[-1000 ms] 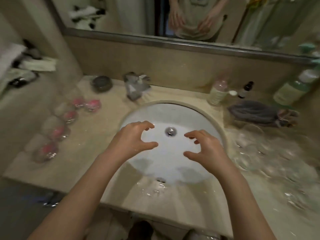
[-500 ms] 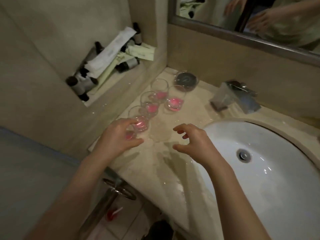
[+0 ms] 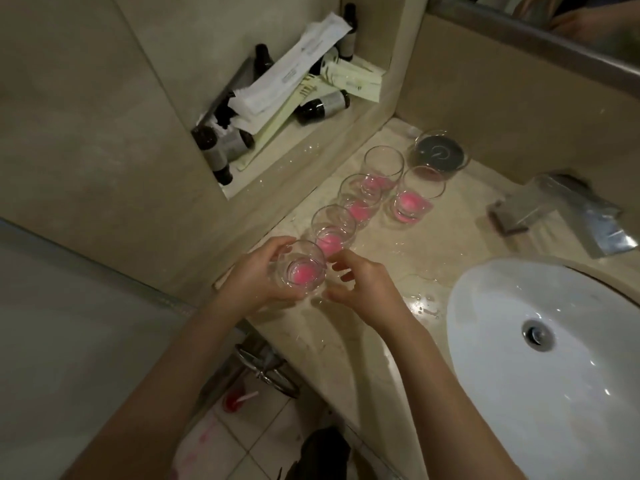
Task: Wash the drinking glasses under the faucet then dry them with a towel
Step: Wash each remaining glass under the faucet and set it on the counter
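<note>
- Clear glass, pink residue at the bottom: the nearest drinking glass (image 3: 303,268) sits in my left hand (image 3: 256,277), fingers curled round its far side and thumb on the near side, at the near left end of the counter (image 3: 346,323).
- Right hand (image 3: 363,285) is just beside the same glass, fingers loosely bent toward its rim; I cannot tell whether they touch it, and it holds nothing that I can see.
- Whether the glass is lifted or standing on the counter is unclear from this angle.
- Outward: four more pink-bottomed glasses (image 3: 334,225) stand in a line running back toward the corner, one of them (image 3: 417,194) set off to the right (none looks rinsed).
- Behind them a dark round dish (image 3: 440,152).
- Faucet (image 3: 557,206) is well apart to the right, above the white sink (image 3: 519,393); no water is running that I can make out.
- No towel in view.
- My read: the task is at its very start, with this first glass being picked up and all washing and drying left.
</note>
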Tool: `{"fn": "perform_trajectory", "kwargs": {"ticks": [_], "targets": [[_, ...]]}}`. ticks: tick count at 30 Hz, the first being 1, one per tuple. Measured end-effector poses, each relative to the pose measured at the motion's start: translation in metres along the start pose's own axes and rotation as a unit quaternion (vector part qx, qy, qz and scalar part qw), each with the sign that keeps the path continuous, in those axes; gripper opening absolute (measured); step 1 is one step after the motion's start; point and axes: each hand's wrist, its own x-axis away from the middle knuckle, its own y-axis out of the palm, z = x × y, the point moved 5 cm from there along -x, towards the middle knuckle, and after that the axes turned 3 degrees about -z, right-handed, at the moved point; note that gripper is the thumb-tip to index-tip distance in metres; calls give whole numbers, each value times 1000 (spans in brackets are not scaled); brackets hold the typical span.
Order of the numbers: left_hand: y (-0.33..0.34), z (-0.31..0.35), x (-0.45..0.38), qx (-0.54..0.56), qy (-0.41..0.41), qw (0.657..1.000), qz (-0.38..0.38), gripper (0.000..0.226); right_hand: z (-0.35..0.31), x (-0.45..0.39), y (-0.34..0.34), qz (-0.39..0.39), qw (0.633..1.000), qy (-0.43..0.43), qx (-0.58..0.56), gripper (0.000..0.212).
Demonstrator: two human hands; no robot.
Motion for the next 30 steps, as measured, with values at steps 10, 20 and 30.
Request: {"fn": "perform_trajectory", "kwargs": {"ticks": [10, 20, 30], "targets": [[12, -6, 7, 181, 3, 983, 19, 84, 10, 2, 12, 72, 987, -3, -146, 46], [69, 45, 28, 176, 46, 983, -9, 86, 62, 64, -29, 95, 952, 20, -291, 48], [186, 128, -8, 160, 109, 978, -83, 79, 154, 135, -102, 180, 891, 44, -414, 44]]}}
